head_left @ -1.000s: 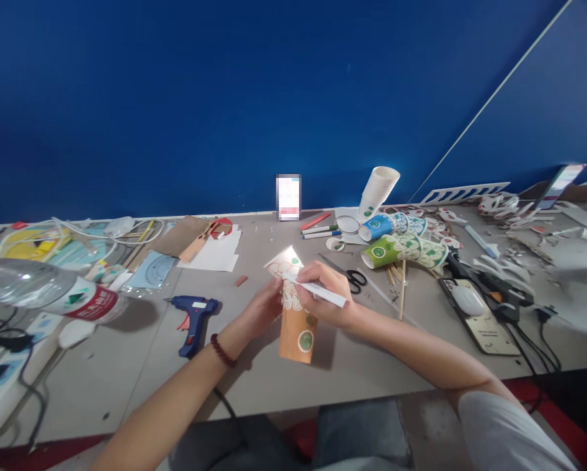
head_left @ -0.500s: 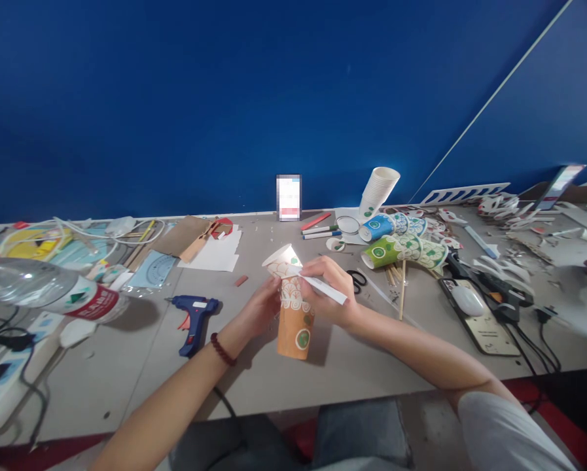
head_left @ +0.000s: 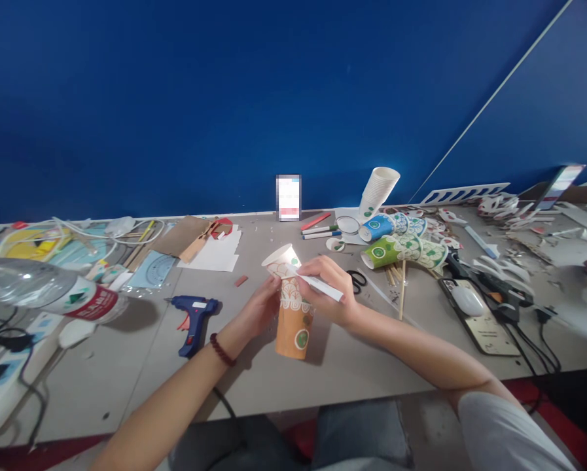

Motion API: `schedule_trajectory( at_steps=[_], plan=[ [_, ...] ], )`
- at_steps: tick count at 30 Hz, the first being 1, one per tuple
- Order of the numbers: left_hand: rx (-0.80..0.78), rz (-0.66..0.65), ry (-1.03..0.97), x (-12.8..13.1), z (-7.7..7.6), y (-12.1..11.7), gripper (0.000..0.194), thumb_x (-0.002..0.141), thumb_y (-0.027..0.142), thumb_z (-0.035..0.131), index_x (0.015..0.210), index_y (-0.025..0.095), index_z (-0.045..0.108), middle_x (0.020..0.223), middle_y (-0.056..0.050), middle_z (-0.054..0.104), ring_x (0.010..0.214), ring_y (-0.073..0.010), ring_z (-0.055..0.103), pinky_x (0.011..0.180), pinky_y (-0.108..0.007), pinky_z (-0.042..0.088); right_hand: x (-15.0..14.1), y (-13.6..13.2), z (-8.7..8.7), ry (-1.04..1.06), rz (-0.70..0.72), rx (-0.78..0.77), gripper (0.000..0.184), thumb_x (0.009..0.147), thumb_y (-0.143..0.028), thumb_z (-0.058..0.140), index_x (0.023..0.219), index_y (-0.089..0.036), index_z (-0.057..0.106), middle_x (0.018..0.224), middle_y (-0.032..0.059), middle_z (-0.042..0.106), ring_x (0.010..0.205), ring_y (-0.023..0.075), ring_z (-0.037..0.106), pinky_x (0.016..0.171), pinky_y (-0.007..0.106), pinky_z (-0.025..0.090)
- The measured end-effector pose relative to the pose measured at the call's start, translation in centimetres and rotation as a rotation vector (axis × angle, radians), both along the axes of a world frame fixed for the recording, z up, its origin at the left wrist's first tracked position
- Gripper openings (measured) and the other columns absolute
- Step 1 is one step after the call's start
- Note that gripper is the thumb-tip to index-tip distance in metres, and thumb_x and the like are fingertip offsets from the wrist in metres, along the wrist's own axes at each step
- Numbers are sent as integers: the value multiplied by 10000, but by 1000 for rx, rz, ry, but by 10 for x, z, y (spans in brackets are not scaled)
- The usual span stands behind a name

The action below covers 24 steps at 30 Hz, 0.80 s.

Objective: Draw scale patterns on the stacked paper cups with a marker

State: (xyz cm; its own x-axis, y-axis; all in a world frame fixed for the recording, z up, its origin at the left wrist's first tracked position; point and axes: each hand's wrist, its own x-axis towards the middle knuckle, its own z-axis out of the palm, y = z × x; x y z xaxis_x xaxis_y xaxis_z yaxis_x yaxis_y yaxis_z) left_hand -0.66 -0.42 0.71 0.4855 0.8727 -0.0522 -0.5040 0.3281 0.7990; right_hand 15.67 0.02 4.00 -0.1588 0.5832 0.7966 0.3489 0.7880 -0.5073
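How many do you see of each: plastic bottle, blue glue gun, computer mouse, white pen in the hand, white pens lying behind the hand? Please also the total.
Plastic bottle: 1
Blue glue gun: 1
Computer mouse: 1
Held white pen: 1
Lying white pens: 2
Total: 6

Orange paper cup bears white scallops and 1 green logo.
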Motion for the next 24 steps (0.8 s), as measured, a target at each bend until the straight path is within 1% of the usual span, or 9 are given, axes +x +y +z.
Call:
schedule_trajectory(
  at_steps=[4, 8, 13, 17, 20, 24],
  plan=[
    [-4, 0, 10, 0, 0, 0, 350, 885, 421, 513, 1080, 158, 638, 1038, -103, 663, 930, -239, 617, 841, -359, 452, -1, 0, 0, -3, -4, 12, 171, 776, -108, 593, 873, -250, 591, 759, 11, 680, 699, 170, 639, 653, 321, 519],
    [12, -1, 15, -1, 0, -1, 322, 911, 395, 471, 1074, 174, 639, 1033, -65, 665, 944, -243, 611, 845, -346, 446, 0, 1, 0, -5, 1, 16, 172, 777, -105, 597, 874, -247, 591, 770, 18, 685, 710, 173, 641, 651, 325, 525],
    [2, 10, 26, -1, -2, -1, 328, 886, 417, 512, 1061, 169, 637, 1025, -93, 665, 926, -232, 616, 832, -350, 449, 1, 1, 0, -15, 4, 19, 173, 782, -104, 593, 879, -248, 590, 758, 12, 680, 711, 172, 643, 649, 327, 529],
    [2, 17, 36, -1, -2, -1, 328, 898, 414, 491, 1064, 169, 630, 1050, -84, 659, 965, -244, 604, 847, -349, 437, 1, 1, -2, -9, 7, 15, 186, 781, -98, 597, 891, -248, 592, 778, 16, 682, 723, 170, 637, 659, 326, 528],
    [1, -7, 29, -1, -1, -2, 342, 903, 415, 483, 1072, 158, 632, 1049, -84, 662, 977, -255, 596, 844, -350, 430, 1, 1, -3, -8, 11, 7, 195, 788, -101, 592, 915, -250, 594, 798, 19, 687, 738, 170, 638, 665, 323, 524],
    [14, 1, 31, -1, -2, -1, 347, 888, 427, 505, 1067, 159, 633, 1060, -93, 663, 982, -261, 602, 843, -354, 436, 2, 2, -4, -10, -1, 12, 188, 795, -109, 591, 923, -246, 595, 812, 21, 691, 745, 169, 640, 669, 318, 520]
  ],
)
